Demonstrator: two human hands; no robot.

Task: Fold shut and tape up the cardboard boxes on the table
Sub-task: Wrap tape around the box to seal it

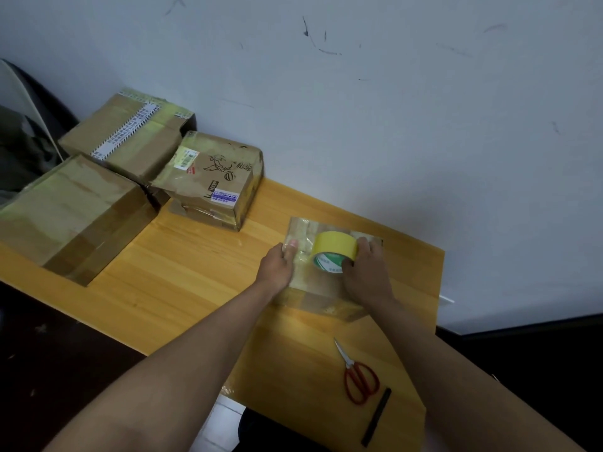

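A small cardboard box (321, 296) with its flaps closed sits on the wooden table (182, 275) in front of me. My right hand (365, 272) grips a roll of yellow tape (332, 251) on top of the box. A stretch of tape runs from the roll to the left across the lid. My left hand (279, 264) rests on the box's left edge, its thumb pressing the tape end down.
Three taped cardboard boxes stand at the table's left: a large one (65, 216), one behind it (130, 138), and a printed one (215, 181). Red-handled scissors (357, 375) and a black strip (377, 417) lie near the front right edge. A white wall lies behind.
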